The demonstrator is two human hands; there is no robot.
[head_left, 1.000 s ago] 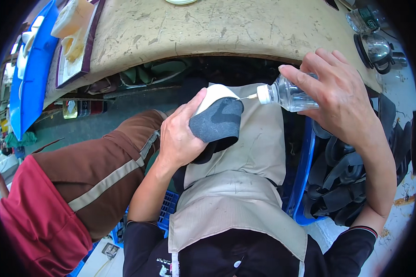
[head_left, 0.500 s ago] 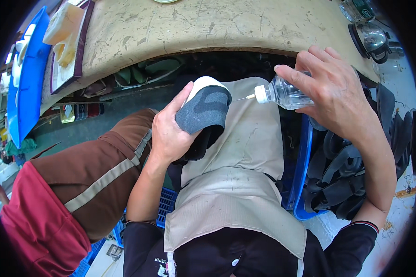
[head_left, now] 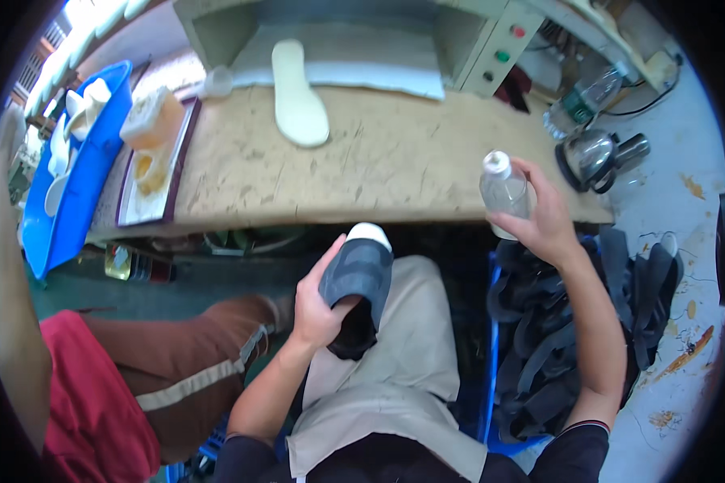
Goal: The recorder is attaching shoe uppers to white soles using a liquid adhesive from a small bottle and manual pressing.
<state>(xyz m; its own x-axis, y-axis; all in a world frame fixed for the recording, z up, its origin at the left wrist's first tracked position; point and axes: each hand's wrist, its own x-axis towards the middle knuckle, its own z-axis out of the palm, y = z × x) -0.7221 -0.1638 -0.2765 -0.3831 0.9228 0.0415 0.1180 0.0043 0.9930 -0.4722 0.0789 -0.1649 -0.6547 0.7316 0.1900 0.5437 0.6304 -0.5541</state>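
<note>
My left hand (head_left: pixel 312 310) is closed round a dark grey shoe upper (head_left: pixel 358 270) with a white toe end, above my apron-covered lap. The upper's opening faces me and looks dark inside. Off to the right, my right hand (head_left: pixel 549 221) grips a clear plastic bottle (head_left: pixel 504 193) with a white cap, held roughly upright over the front edge of the bench. Bottle and upper are well apart. A pale shoe sole or insole (head_left: pixel 298 101) lies on the bench farther back.
The tan-covered bench (head_left: pixel 411 169) spans ahead, with a grey machine housing (head_left: pixel 487 48) behind. To its left are a blue tray (head_left: pixel 84 189) of white pieces and a yellowish block (head_left: pixel 153 119). A glass pot (head_left: pixel 592 157) stands right, above dark straps (head_left: pixel 552 330). A co-worker's brown-trousered leg (head_left: pixel 193 346) is left.
The bottle has gone from tipped sideways, its thin tip near the upper, to upright and away from it. My view has shifted to show more of the bench; the left hand still grips the upper.
</note>
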